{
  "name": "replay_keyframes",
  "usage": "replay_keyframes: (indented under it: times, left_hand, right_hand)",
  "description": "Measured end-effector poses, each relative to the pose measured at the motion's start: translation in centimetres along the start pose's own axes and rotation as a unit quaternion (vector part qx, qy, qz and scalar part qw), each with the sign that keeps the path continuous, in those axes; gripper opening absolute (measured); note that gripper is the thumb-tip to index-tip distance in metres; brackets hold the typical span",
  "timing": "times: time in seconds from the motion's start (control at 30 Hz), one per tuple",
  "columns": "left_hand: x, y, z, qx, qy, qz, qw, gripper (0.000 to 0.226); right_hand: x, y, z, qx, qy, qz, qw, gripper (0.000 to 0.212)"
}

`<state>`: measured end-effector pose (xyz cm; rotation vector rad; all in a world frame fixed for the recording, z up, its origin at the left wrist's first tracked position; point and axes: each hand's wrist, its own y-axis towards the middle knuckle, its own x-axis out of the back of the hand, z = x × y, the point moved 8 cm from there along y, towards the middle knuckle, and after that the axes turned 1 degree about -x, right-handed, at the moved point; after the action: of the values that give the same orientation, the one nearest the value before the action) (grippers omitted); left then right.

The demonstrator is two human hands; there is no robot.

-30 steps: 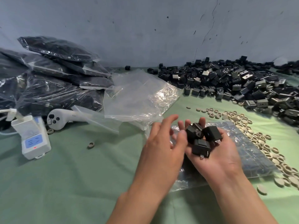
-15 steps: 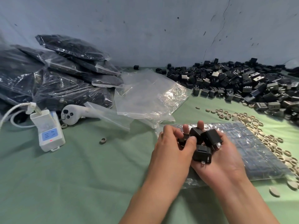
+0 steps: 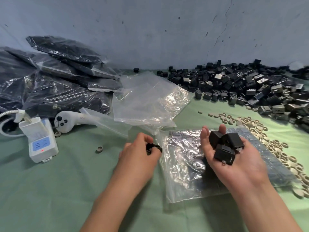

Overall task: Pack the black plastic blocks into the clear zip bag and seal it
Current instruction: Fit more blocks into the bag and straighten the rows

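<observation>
My right hand [image 3: 237, 166] is palm up over a clear zip bag [image 3: 185, 166] lying flat on the green cloth, and it cradles three black plastic blocks [image 3: 224, 145] in its curled fingers. My left hand [image 3: 138, 156] is just left of the bag's edge and pinches one small black block [image 3: 151, 148] between its fingertips. The bag holds rows of dark blocks, seen through the film on its right side. A big loose heap of black blocks [image 3: 250, 87] lies at the back right.
Filled bags of black parts [image 3: 55, 84] are stacked at the back left. Empty clear bags [image 3: 150, 99] lie in the middle. A white power unit [image 3: 40, 139], a white controller [image 3: 68, 121] and a spread of beige rings [image 3: 260, 134] sit around the bag.
My left hand took one block from the pile in my right palm and drew away to the left, down toward the bag's edge. My right hand stayed over the bag.
</observation>
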<state>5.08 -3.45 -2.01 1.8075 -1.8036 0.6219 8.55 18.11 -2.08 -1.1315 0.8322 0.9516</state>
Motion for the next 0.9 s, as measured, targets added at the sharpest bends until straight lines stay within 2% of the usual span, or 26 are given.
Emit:
replay_keyframes:
  times: [0.13,0.2,0.27,0.4,0.6,0.8,0.9]
  left_hand:
    - [-2.6,-0.2,-0.6,-0.048,-0.008,0.095,0.994,0.018]
    - [-3.3,-0.1,-0.2,-0.064,0.024,0.112,0.991,0.025]
    - [-3.2,0.1,-0.2,-0.077,0.06,0.094,0.991,0.036]
    - [-3.1,0.6,-0.8,-0.12,0.063,0.055,0.989,0.053]
    - [-4.1,1.1,-1.1,-0.096,0.031,0.045,0.994,0.06]
    - [-4.9,1.2,-2.5,-0.118,0.062,-0.021,0.991,0.058]
    - [-5.0,1.2,-2.4,-0.104,0.054,-0.021,0.993,0.059]
  right_hand:
    - [-0.2,0.1,0.9,0.018,0.009,0.001,1.0,0.03]
    - [0.1,0.4,1.2,0.014,0.011,-0.006,1.0,0.028]
    - [0.4,0.5,1.3,0.008,0.009,-0.013,1.0,0.028]
    - [0.5,0.7,1.6,0.0,0.013,-0.017,1.0,0.031]
    - [0.4,0.5,1.3,-0.025,0.003,-0.016,1.0,0.029]
    - [0.2,0.5,1.1,-0.037,0.005,-0.021,0.999,0.028]
    - [0.4,0.5,1.2,-0.04,-0.015,-0.033,0.999,0.028]
